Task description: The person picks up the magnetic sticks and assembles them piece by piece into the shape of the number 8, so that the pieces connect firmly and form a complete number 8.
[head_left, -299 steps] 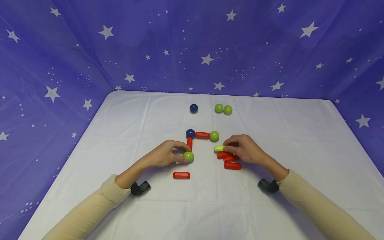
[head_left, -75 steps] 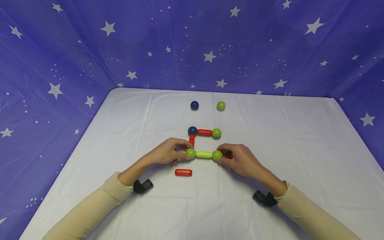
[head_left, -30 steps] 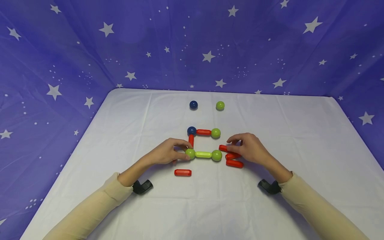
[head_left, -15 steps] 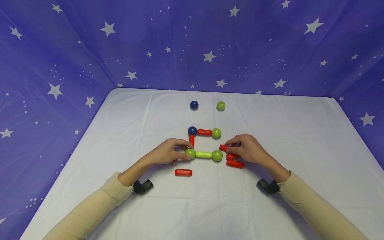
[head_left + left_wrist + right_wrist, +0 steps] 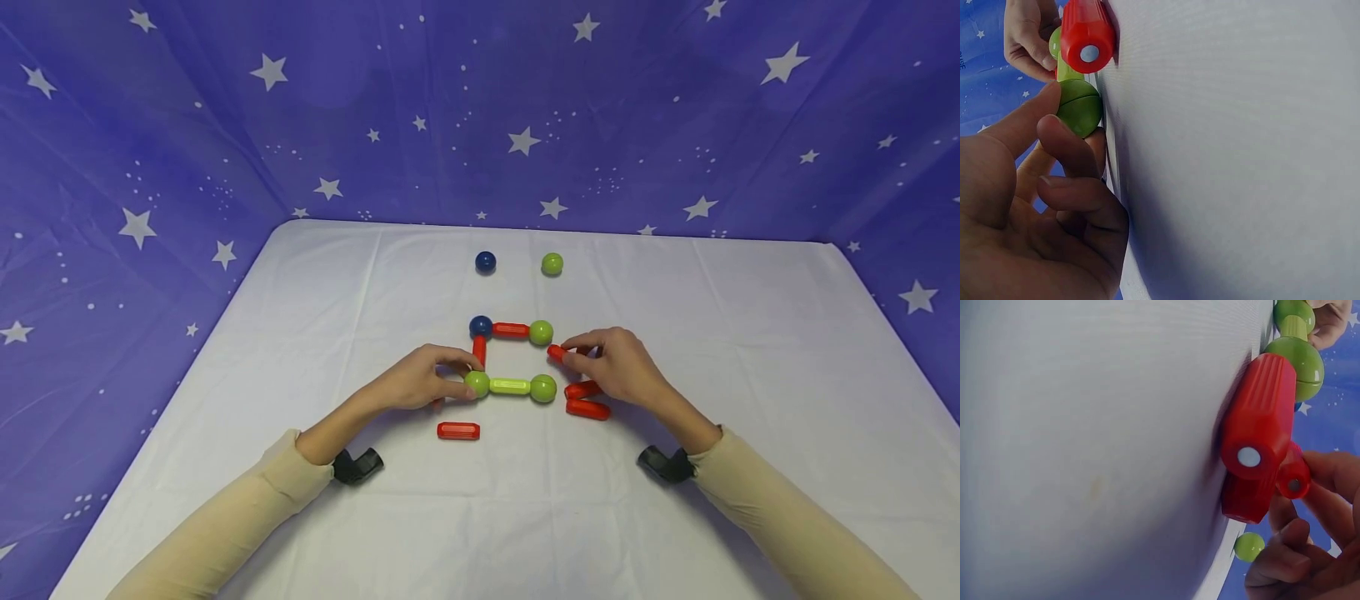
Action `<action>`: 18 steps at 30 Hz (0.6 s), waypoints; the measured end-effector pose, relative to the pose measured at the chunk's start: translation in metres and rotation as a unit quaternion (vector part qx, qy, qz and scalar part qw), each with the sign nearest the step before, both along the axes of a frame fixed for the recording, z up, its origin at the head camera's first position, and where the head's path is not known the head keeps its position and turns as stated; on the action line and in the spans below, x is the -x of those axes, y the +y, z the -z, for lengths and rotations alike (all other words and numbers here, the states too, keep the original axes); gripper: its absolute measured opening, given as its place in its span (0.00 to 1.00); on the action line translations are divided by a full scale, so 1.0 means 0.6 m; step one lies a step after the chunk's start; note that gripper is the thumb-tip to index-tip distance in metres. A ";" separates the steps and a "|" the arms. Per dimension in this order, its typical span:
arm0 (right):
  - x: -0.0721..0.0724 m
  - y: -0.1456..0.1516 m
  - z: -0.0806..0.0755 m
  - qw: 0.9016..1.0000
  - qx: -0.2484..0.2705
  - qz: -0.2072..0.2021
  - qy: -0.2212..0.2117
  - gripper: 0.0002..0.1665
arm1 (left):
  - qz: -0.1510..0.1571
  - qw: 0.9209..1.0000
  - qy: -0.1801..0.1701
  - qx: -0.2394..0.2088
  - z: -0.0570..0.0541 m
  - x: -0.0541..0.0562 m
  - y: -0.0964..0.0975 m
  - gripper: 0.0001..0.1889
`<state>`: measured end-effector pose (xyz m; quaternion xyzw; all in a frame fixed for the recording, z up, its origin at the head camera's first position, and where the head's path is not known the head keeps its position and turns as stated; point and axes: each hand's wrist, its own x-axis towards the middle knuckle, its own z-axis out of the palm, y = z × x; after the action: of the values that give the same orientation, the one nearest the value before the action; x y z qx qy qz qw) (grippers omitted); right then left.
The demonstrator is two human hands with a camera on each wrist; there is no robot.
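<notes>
My left hand (image 5: 416,382) pinches a green ball (image 5: 477,384) at the near left corner of a magnetic ball-and-rod figure; the left wrist view shows thumb and fingertips around that ball (image 5: 1079,107). A yellow-green rod (image 5: 510,387) joins it to another green ball (image 5: 543,388). From the left ball a red rod (image 5: 479,352) runs back to a blue ball (image 5: 481,327). A second red rod (image 5: 512,330) links the blue ball to a far green ball (image 5: 541,333). Between the two right-hand balls, my right hand (image 5: 626,367) pinches a slanted red rod (image 5: 556,353), its far end close to the far green ball.
Beside the right hand lie two loose red rods, a nearer one (image 5: 588,409) and a farther one (image 5: 582,390). Another red rod (image 5: 458,431) lies in front of the figure. Farther back sit a loose blue ball (image 5: 485,262) and green ball (image 5: 552,264). White cloth (image 5: 517,525) covers the table.
Over ten seconds, the yellow-green rod and a green ball joined the left-held ball. Lately the right hand took a red rod from the pile and moved it back towards the far green ball.
</notes>
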<state>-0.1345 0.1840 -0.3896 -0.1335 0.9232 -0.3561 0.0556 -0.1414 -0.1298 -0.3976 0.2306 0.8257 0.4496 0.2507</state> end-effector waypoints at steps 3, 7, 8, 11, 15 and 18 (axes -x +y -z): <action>0.001 -0.003 -0.001 1.000 0.006 0.015 0.011 0.12 | 0.000 1.000 0.002 -0.002 0.001 0.000 -0.001 0.17; 0.001 -0.007 -0.001 0.999 0.009 0.031 0.020 0.12 | 0.001 1.000 0.004 -0.004 0.002 0.001 0.000 0.17; 0.001 -0.007 0.000 0.999 0.010 0.033 0.021 0.12 | 0.001 1.000 0.004 -0.003 0.003 0.001 0.000 0.17; 0.000 -0.010 0.001 0.999 0.013 0.036 0.021 0.12 | 0.000 1.000 0.003 -0.002 0.003 0.001 0.000 0.17; 0.001 -0.012 0.003 0.999 0.018 0.037 0.020 0.13 | -0.002 1.000 0.002 -0.003 0.003 0.000 0.000 0.17; 0.001 -0.013 0.005 0.999 0.022 0.034 0.019 0.14 | -0.003 1.000 0.001 -0.002 0.002 0.000 0.000 0.17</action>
<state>-0.1350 0.1760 -0.3925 -0.1104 0.9202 -0.3750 0.0232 -0.1413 -0.1300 -0.3987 0.2294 0.8257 0.4515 0.2484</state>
